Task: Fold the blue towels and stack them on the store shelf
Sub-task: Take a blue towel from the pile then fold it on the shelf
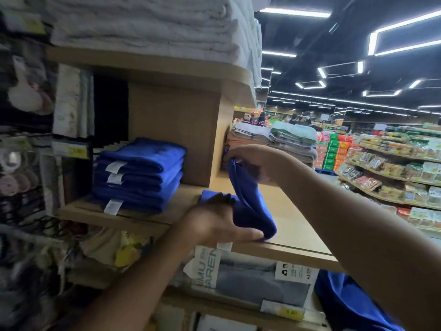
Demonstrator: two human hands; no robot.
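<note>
A blue towel (250, 209) lies half folded on the wooden shelf (293, 225), one part lifted off the board. My right hand (257, 163) pinches its raised upper edge. My left hand (219, 220) rests on the lower part near the shelf's front edge, thumb against the fold. To the left on the same shelf stands a stack of folded blue towels (140, 175) with white labels facing out. More blue cloth (350, 304) hangs below the shelf at the lower right.
White towels (148, 25) fill the shelf above. A brown divider panel (174, 130) stands behind the stack. Packaged goods (250, 278) sit on the shelf below. Grey and green folded towels (286, 142) and grocery shelves (393, 168) lie beyond to the right.
</note>
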